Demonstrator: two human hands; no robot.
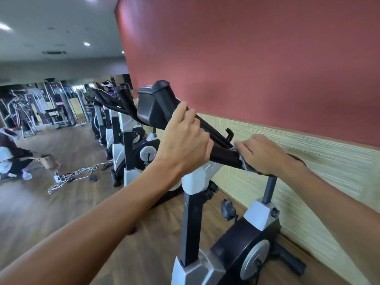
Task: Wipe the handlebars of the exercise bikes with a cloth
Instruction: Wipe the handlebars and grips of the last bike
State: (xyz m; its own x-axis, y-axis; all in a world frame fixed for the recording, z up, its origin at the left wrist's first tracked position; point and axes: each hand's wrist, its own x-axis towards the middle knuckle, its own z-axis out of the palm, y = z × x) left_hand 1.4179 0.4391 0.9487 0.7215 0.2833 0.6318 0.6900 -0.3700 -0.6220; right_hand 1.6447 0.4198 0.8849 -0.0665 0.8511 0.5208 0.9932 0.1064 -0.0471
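Note:
The nearest exercise bike stands by the wall, its black handlebar [223,155] running across the middle of the view. My left hand [183,138] grips the bar just below the black console [153,108], fingers curled over its far side. My right hand [265,154] lies over a grey cloth [244,164] and holds it wrapped against the bar's right part. Only the cloth's frayed edge shows under the palm. The bar's right end is hidden behind my right wrist.
A row of further exercise bikes [123,128] runs away along the red wall [246,58]. White cables [70,177] lie on the wooden floor to the left. A person [10,155] crouches at the far left. Weight machines [51,105] stand at the back.

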